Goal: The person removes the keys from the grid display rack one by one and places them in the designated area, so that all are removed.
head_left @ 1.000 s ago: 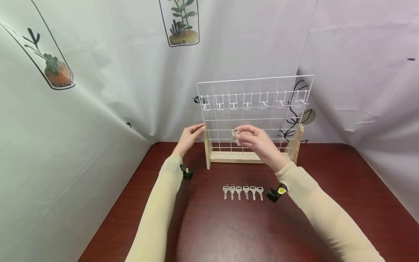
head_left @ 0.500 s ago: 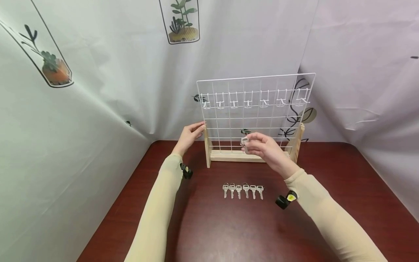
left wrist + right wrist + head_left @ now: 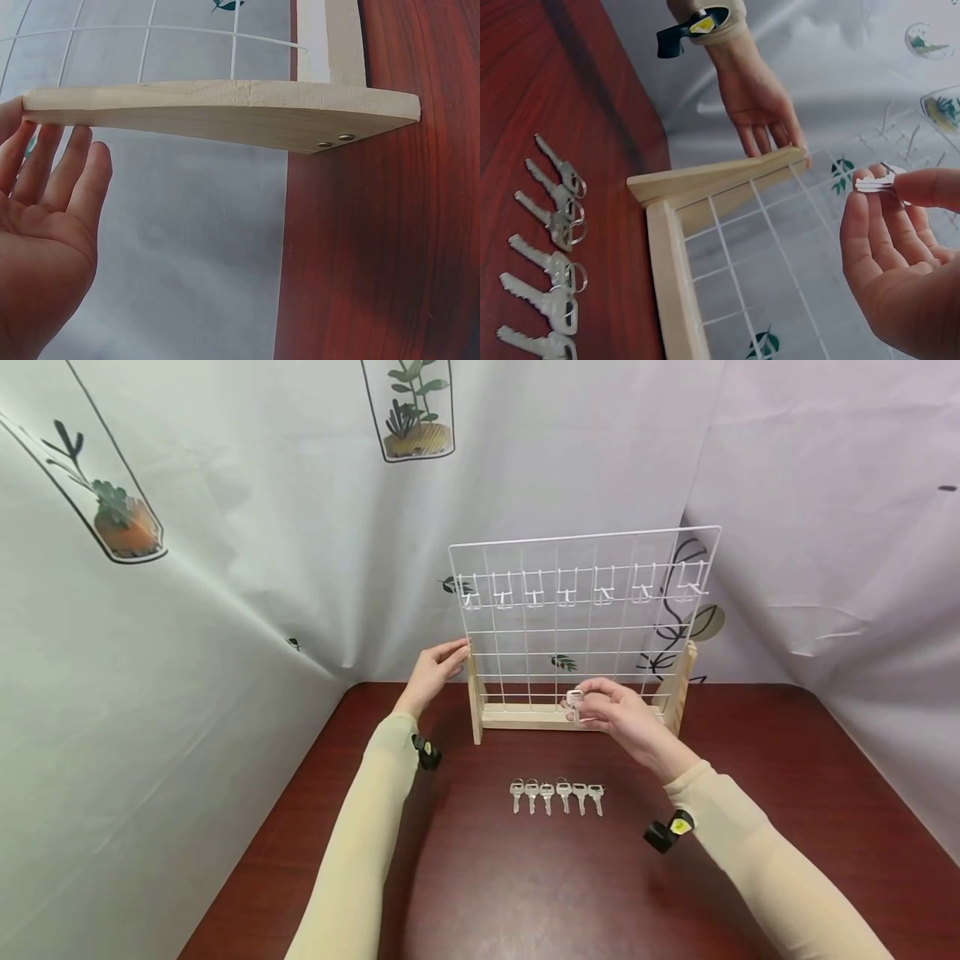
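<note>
My left hand (image 3: 433,675) pinches the top of the left wooden side post (image 3: 476,706) of a white wire-grid rack (image 3: 557,631). In the left wrist view, the thumb lies on one face of that post and the fingers on the other. In front of the rack's lower part, my right hand (image 3: 626,718) holds a silver key (image 3: 575,698) between thumb and fingers, off the table. The right wrist view shows the key (image 3: 874,183) lying across the fingertips, its head partly hidden by the thumb. Several white hooks (image 3: 566,597) line the rack's upper rows.
Several silver keys (image 3: 563,795), at least some with rings, lie in a row on the dark red table (image 3: 487,877) before the rack. A wooden crossbar (image 3: 525,717) joins the side posts. Pale patterned cloth (image 3: 300,527) hangs behind and at the sides.
My right hand has moved down and to the right with the key, away from the rack's middle. The left hand stays on the post, and the row of keys is unmoved.
</note>
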A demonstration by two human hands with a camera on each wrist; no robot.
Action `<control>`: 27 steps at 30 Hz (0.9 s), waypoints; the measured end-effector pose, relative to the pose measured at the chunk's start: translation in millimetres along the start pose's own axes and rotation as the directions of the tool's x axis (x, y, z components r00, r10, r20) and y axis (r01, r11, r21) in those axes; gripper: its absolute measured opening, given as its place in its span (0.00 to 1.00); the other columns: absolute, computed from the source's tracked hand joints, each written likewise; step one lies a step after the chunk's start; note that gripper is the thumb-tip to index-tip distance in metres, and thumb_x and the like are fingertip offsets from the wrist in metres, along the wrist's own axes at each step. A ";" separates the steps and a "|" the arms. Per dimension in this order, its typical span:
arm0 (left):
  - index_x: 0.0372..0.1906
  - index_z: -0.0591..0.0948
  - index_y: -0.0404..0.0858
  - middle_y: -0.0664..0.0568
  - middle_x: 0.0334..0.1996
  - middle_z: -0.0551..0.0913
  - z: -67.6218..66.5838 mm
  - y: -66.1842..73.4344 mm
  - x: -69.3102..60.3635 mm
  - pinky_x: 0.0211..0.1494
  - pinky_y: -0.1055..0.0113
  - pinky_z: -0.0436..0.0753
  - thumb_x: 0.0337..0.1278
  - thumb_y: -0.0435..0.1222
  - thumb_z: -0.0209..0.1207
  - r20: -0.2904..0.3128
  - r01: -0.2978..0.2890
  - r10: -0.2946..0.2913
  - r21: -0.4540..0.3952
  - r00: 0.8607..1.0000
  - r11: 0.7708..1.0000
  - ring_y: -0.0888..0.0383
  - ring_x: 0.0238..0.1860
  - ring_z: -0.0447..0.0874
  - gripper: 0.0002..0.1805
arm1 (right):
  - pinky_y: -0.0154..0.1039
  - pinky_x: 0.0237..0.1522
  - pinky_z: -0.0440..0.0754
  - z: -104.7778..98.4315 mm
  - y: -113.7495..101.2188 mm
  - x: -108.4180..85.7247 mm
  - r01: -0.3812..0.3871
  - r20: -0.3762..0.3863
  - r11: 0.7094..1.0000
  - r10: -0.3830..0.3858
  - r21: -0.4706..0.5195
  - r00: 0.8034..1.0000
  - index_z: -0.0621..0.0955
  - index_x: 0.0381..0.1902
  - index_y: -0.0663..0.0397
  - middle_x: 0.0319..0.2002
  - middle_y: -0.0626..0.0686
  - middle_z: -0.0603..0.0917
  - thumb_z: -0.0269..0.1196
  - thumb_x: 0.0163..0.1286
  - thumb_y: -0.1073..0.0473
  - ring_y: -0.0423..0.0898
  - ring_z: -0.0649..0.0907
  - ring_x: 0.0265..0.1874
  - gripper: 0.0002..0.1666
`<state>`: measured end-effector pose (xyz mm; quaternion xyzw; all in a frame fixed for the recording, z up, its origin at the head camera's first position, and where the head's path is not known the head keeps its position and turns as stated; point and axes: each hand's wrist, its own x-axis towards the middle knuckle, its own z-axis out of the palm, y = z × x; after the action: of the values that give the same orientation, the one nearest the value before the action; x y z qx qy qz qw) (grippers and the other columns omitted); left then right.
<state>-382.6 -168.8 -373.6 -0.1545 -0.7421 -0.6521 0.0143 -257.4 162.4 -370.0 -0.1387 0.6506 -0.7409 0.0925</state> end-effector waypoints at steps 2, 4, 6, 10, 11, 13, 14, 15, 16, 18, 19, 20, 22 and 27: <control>0.68 0.74 0.30 0.39 0.67 0.75 0.1 -2.7 0.3 0.69 0.50 0.74 0.71 0.40 0.61 -0.009 0.003 -0.003 0.005 1.000 1.000 0.44 0.67 0.73 0.27 | 0.35 0.44 0.85 -3.0 4.3 -2.2 -0.006 -0.004 1.000 0.006 0.000 1.000 0.73 0.47 0.57 0.35 0.45 0.82 0.57 0.74 0.69 0.39 0.83 0.36 0.07; 0.68 0.75 0.31 0.40 0.67 0.75 0.1 -5.2 0.9 0.68 0.53 0.76 0.71 0.41 0.61 -0.018 -0.001 0.002 0.017 1.000 1.000 0.45 0.66 0.74 0.27 | 0.35 0.43 0.86 -6.4 8.4 -4.6 -0.012 -0.003 1.000 0.012 0.004 1.000 0.73 0.47 0.56 0.36 0.45 0.83 0.57 0.74 0.69 0.39 0.83 0.35 0.07; 0.68 0.75 0.31 0.40 0.66 0.76 -0.1 -7.3 1.7 0.67 0.54 0.77 0.71 0.42 0.61 -0.022 -0.007 0.007 0.027 1.000 1.000 0.45 0.65 0.75 0.28 | 0.35 0.42 0.86 -9.9 12.3 -7.0 -0.018 -0.005 1.000 0.018 0.005 1.000 0.72 0.46 0.56 0.36 0.45 0.84 0.56 0.74 0.69 0.39 0.84 0.35 0.07; 0.68 0.75 0.31 0.40 0.67 0.76 -1.0 -8.1 2.6 0.66 0.55 0.77 0.71 0.43 0.61 -0.014 -0.013 0.013 0.033 1.000 0.999 0.45 0.66 0.75 0.28 | 0.35 0.42 0.86 -17.4 19.3 -12.4 -0.031 -0.005 1.000 0.031 0.005 1.000 0.72 0.47 0.57 0.40 0.46 0.86 0.56 0.74 0.69 0.40 0.85 0.37 0.07; 0.69 0.74 0.31 0.40 0.67 0.75 -1.3 -7.7 2.9 0.67 0.55 0.77 0.72 0.42 0.60 -0.009 -0.008 0.008 0.028 1.000 1.000 0.44 0.66 0.75 0.28 | 0.36 0.42 0.86 -19.1 20.8 -13.8 -0.033 -0.007 0.999 0.033 -0.001 0.999 0.72 0.49 0.58 0.40 0.45 0.86 0.56 0.75 0.68 0.40 0.85 0.38 0.08; 0.69 0.73 0.29 0.39 0.67 0.74 0.0 1.5 -1.6 0.68 0.53 0.76 0.73 0.40 0.59 0.002 -0.001 0.001 0.021 1.000 1.000 0.43 0.66 0.74 0.27 | 0.36 0.42 0.86 -22.8 24.2 -16.7 -0.044 -0.014 0.999 0.043 -0.015 0.999 0.72 0.55 0.64 0.41 0.45 0.86 0.57 0.75 0.68 0.41 0.85 0.38 0.13; 0.68 0.73 0.29 0.38 0.67 0.74 0.8 6.1 -4.0 0.68 0.53 0.76 0.73 0.38 0.59 0.006 0.002 -0.002 0.018 1.000 1.000 0.43 0.66 0.74 0.26 | 0.36 0.42 0.85 -24.8 25.9 -18.1 -0.048 -0.015 0.999 0.048 -0.026 0.999 0.71 0.58 0.67 0.42 0.45 0.86 0.57 0.75 0.67 0.40 0.85 0.38 0.16; 0.68 0.73 0.28 0.37 0.67 0.74 1.7 10.6 -6.4 0.68 0.52 0.75 0.73 0.37 0.59 0.010 0.004 -0.004 0.014 1.000 1.000 0.42 0.66 0.74 0.26 | 0.36 0.42 0.85 -26.6 27.7 -19.6 -0.054 -0.020 0.998 0.053 -0.037 0.998 0.71 0.61 0.69 0.42 0.45 0.85 0.57 0.75 0.67 0.41 0.85 0.39 0.20; 0.68 0.73 0.27 0.37 0.67 0.74 2.5 15.0 -8.6 0.68 0.51 0.75 0.73 0.36 0.58 0.013 0.008 -0.008 0.010 1.000 1.000 0.42 0.66 0.73 0.25 | 0.35 0.42 0.85 -28.2 29.4 -20.9 -0.056 -0.022 0.997 0.055 -0.048 0.998 0.69 0.65 0.71 0.43 0.45 0.85 0.57 0.76 0.66 0.40 0.85 0.39 0.23; 0.67 0.74 0.27 0.36 0.67 0.74 4.6 23.7 -13.2 0.68 0.51 0.75 0.73 0.34 0.58 0.015 0.012 -0.012 0.012 1.000 1.000 0.41 0.66 0.74 0.24 | 0.34 0.42 0.85 -31.6 32.9 -23.7 -0.065 -0.032 0.996 0.063 -0.060 0.998 0.68 0.68 0.72 0.42 0.46 0.84 0.57 0.76 0.65 0.40 0.85 0.39 0.27; 0.67 0.74 0.28 0.36 0.67 0.74 4.9 23.8 -13.3 0.68 0.51 0.75 0.73 0.34 0.58 0.015 0.010 -0.011 0.010 1.000 1.000 0.42 0.66 0.74 0.24 | 0.34 0.42 0.85 -33.2 34.6 -25.1 -0.068 -0.036 0.996 0.065 -0.061 0.997 0.69 0.68 0.71 0.42 0.46 0.83 0.57 0.76 0.65 0.40 0.85 0.39 0.27; 0.67 0.74 0.28 0.36 0.67 0.74 5.0 23.7 -13.4 0.68 0.51 0.75 0.73 0.34 0.58 0.015 0.010 -0.010 0.010 1.000 1.000 0.42 0.66 0.74 0.24 | 0.34 0.41 0.85 -35.1 36.3 -26.6 -0.068 -0.039 0.996 0.066 -0.065 0.997 0.70 0.68 0.70 0.43 0.46 0.83 0.58 0.76 0.65 0.40 0.85 0.39 0.27; 0.67 0.74 0.27 0.36 0.67 0.74 5.1 23.4 -13.3 0.68 0.51 0.75 0.73 0.34 0.58 0.017 0.008 -0.008 0.007 1.000 1.000 0.42 0.66 0.74 0.24 | 0.34 0.41 0.85 -37.7 39.1 -29.4 -0.076 -0.051 0.996 0.073 -0.055 0.996 0.74 0.67 0.66 0.43 0.45 0.84 0.58 0.75 0.65 0.40 0.86 0.39 0.24; 0.68 0.72 0.25 0.36 0.67 0.74 5.2 22.3 -13.2 0.69 0.49 0.73 0.73 0.34 0.57 0.015 0.004 -0.005 0.009 1.000 1.000 0.42 0.67 0.73 0.25 | 0.33 0.40 0.85 -44.1 45.8 -35.8 -0.081 -0.062 0.996 0.079 -0.031 0.995 0.81 0.59 0.55 0.44 0.44 0.87 0.60 0.75 0.65 0.40 0.87 0.39 0.17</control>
<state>-363.6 -164.2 -355.8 -0.1578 -0.7456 -0.6474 0.0078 -239.9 208.9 -423.4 -0.0914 0.6706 -0.7293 0.1000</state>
